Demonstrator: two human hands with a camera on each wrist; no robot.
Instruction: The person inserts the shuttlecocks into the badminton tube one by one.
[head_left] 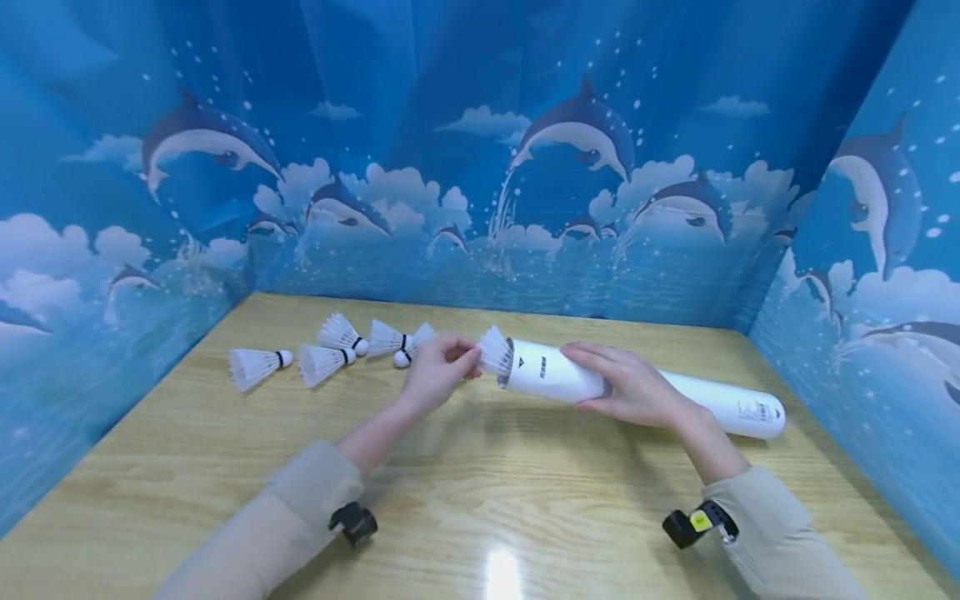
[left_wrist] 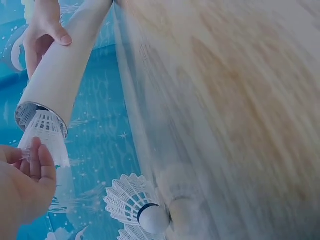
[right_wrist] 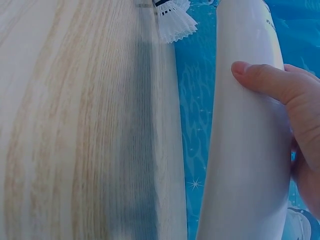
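Observation:
In the head view my left hand (head_left: 437,372) pinches the feathered skirt of a white shuttlecock (head_left: 494,350) at the left mouth of a long white tube (head_left: 551,372). The shuttlecock's narrow end is inside the tube while its flared skirt sticks out, as the left wrist view shows of the shuttlecock (left_wrist: 46,127). My right hand (head_left: 637,390) grips the tube around its middle, thumb on the near side in the right wrist view, where the tube (right_wrist: 247,150) runs from top to bottom. The tube lies slanted, its capped end at the right.
Several shuttlecocks lie on the wooden table (head_left: 450,500) left of the tube, among them one shuttlecock (head_left: 257,367) farthest left and another (head_left: 341,333) behind. A blue dolphin-print curtain (head_left: 420,150) borders the table at the back and sides.

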